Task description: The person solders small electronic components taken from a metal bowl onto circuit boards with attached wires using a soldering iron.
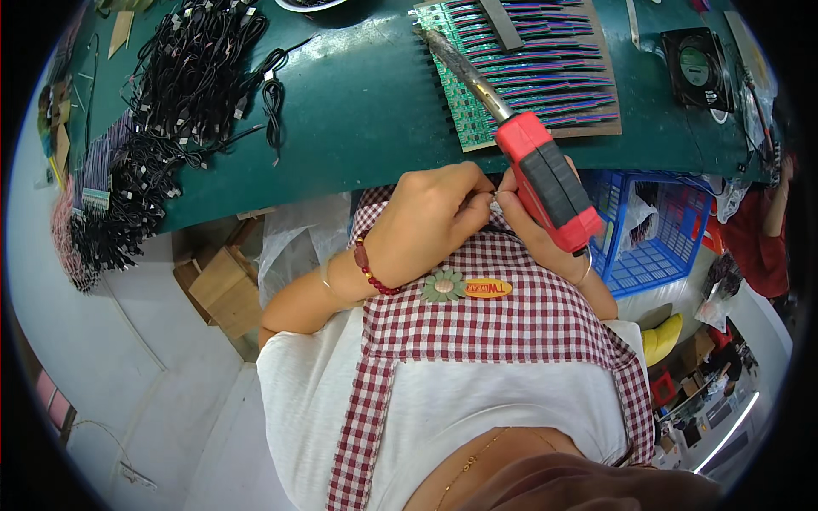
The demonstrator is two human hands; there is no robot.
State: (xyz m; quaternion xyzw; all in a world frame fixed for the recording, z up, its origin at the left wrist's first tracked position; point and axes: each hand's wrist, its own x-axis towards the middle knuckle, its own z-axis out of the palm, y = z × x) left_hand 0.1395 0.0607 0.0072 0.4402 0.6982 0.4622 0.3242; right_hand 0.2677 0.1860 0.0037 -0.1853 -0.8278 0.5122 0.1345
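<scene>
My right hand is closed around a red and black soldering iron. Its metal shaft slants up and left, with the tip over the corner of a panel of green circuit boards. Rows of multicoloured wires extend from the boards across a brown backing sheet. My left hand, with a red bead bracelet at the wrist, is closed in a pinch. Its fingertips meet those of my right hand just off the table's front edge, around something too small to make out. A grey bar rests across the wires.
Black cables lie in a large heap on the green table, left. Wired boards hang by that side's edge. A black fan-like unit sits far right. Below it stands a blue crate; another person's arm shows beyond.
</scene>
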